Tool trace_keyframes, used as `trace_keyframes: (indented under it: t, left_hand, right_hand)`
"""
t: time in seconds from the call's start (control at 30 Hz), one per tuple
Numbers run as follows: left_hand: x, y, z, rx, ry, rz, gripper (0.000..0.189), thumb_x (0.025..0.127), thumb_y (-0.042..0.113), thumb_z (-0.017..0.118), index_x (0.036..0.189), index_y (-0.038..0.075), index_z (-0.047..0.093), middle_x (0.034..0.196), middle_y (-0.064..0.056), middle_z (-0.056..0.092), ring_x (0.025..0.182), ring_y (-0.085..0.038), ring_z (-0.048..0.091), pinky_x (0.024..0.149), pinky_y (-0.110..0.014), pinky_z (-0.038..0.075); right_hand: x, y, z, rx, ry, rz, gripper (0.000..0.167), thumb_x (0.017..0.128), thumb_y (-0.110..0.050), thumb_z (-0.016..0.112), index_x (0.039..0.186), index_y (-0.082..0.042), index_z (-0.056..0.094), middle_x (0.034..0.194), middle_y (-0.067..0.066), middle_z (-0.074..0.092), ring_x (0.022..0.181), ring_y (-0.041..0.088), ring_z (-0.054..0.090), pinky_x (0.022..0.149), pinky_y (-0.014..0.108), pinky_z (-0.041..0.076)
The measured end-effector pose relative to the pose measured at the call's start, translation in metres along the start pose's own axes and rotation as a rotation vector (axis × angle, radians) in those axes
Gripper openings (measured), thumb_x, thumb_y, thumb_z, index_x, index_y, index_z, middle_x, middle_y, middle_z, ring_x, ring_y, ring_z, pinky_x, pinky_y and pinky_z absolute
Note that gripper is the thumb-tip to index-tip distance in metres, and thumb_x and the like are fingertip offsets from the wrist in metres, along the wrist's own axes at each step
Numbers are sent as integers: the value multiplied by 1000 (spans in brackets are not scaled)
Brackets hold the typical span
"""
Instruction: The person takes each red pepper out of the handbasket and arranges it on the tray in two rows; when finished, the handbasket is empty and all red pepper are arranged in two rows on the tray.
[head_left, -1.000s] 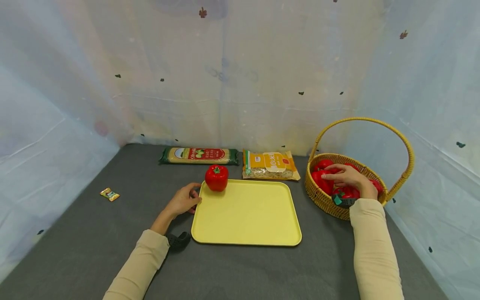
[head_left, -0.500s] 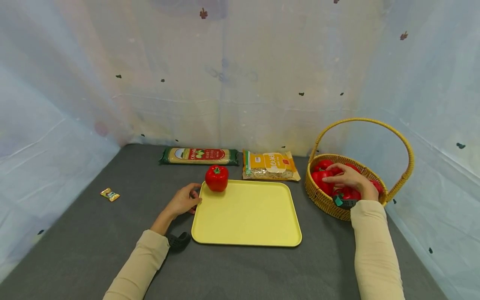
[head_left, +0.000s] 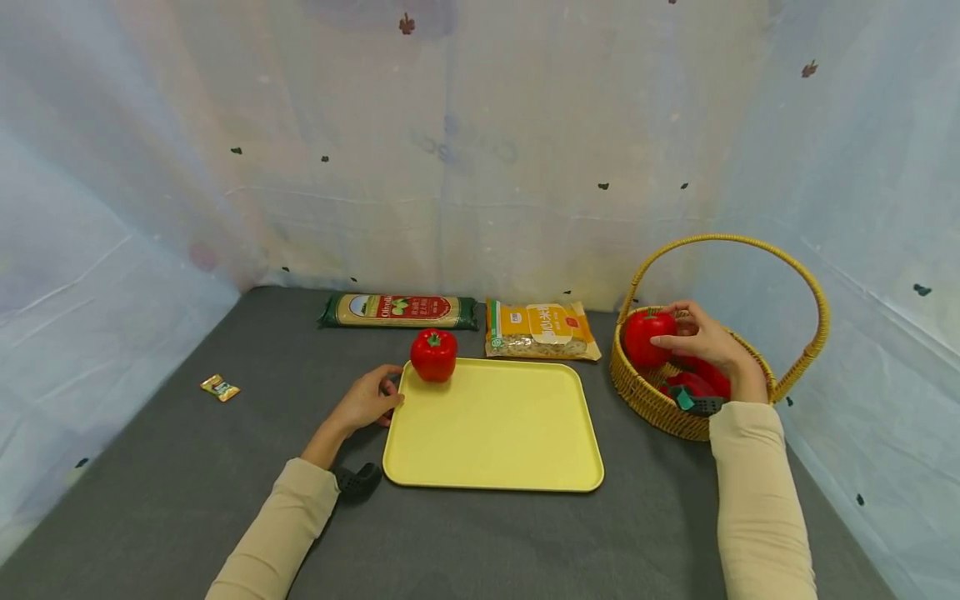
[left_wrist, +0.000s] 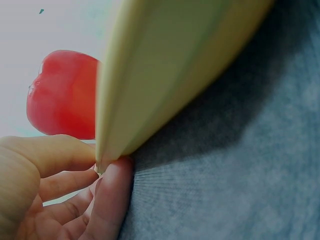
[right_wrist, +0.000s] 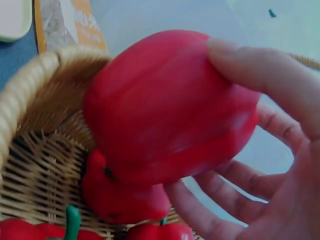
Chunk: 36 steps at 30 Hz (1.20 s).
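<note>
At the basket, my right hand [head_left: 705, 340] grips a red bell pepper [head_left: 648, 337] between thumb and fingers. The right wrist view has this bell pepper [right_wrist: 170, 105] raised over several other red peppers [right_wrist: 122, 197] in the wicker basket [head_left: 652, 402]. My left hand [head_left: 367, 398] pinches the left rim of the yellow tray [head_left: 495, 433]. In the left wrist view, its thumb and fingers [left_wrist: 112, 195] hold the tray's edge [left_wrist: 150, 80]. Another red bell pepper [head_left: 433, 356] stands upright in the tray's far left corner.
Behind the tray lie a green-and-gold packet [head_left: 397, 312] and an orange-and-clear bag [head_left: 540, 330]. A small wrapped snack [head_left: 220, 387] is at the left of the grey table. The basket's tall handle [head_left: 750, 242] arches above its right side.
My right hand has taken hold of a bell pepper and lifted it from among the others, moving slightly up. The left hand and tray stay put.
</note>
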<state>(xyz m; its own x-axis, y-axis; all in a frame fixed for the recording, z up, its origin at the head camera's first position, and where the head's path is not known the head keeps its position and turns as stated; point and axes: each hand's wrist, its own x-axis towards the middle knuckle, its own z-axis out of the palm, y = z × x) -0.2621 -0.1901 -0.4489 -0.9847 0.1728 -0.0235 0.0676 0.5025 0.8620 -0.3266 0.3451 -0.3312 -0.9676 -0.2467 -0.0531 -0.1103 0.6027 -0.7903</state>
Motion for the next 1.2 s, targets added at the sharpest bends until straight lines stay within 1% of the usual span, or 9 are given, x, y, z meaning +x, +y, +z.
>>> trace_keyframes:
  t: [0.17, 0.3, 0.4, 0.5, 0.67, 0.73, 0.9, 1.13, 1.2]
  left_hand:
    - [0, 1, 0, 2, 2, 1, 50, 89, 8, 60, 135, -1, 41, 86, -12, 53, 58, -18, 56, 51, -32, 54]
    - [0, 0, 0, 8, 0, 0, 50, 89, 8, 60, 135, -1, 41, 86, -12, 53, 58, -18, 56, 51, -32, 54]
    - [0, -1, 0, 11, 4, -2, 51, 89, 8, 61, 135, 0, 41, 87, -12, 53, 59, -18, 56, 51, -31, 54]
    - [1, -1, 0, 13, 5, -2, 50, 89, 9, 61, 135, 0, 41, 87, -12, 53, 59, -18, 56, 51, -31, 54]
    - [1, 0, 0, 10, 2, -5, 50, 90, 9, 61, 135, 0, 41, 86, -12, 53, 58, -18, 57, 50, -31, 54]
    - [1, 1, 0, 7, -1, -4, 50, 90, 8, 60, 135, -1, 41, 86, -12, 53, 59, -18, 57, 51, -32, 54]
    - [0, 0, -1, -1, -2, 2, 50, 89, 8, 61, 135, -1, 41, 87, -12, 53, 60, -18, 57, 51, -32, 54]
    - [2, -3, 0, 0, -4, -10, 51, 89, 8, 61, 135, 0, 40, 88, -12, 53, 61, -18, 56, 51, -31, 54]
    - [1, -3, 0, -3, -3, -7, 51, 89, 8, 61, 135, 0, 40, 87, -12, 53, 61, -18, 56, 51, -31, 54]
  right_hand:
    - [0, -9, 5, -1, 56, -45, 68, 88, -30, 65, 136, -8, 22, 135, 22, 37, 119, 35, 39, 85, 37, 50]
    - [-1, -15, 14, 19, 104, -131, 65, 87, -22, 66, 135, -6, 25, 131, 19, 41, 115, 30, 43, 76, 21, 50]
    - [0, -22, 23, 20, 120, -189, 67, 87, -19, 67, 136, -6, 25, 131, 19, 41, 114, 30, 44, 75, 19, 49]
    - [0, -31, 32, 17, 122, -216, 72, 85, -20, 69, 140, -10, 25, 134, 18, 39, 117, 32, 43, 80, 24, 49]
    - [5, -46, 50, 38, 83, -269, 78, 83, -17, 71, 144, -13, 24, 138, 17, 37, 119, 33, 42, 90, 41, 49]
    - [7, -51, 58, 46, 53, -300, 78, 83, -14, 71, 145, -10, 24, 137, 18, 38, 117, 34, 43, 91, 41, 49]
    - [13, -62, 82, 83, -18, -335, 74, 82, -10, 71, 143, -6, 29, 136, 17, 38, 114, 34, 46, 87, 29, 51]
    - [9, -84, 115, 133, -76, -386, 73, 80, 2, 68, 141, 4, 28, 139, 23, 29, 119, 39, 38, 94, 51, 44]
    - [9, -87, 123, 150, -82, -383, 73, 80, 3, 68, 141, 3, 28, 140, 22, 27, 120, 39, 36, 96, 53, 42]
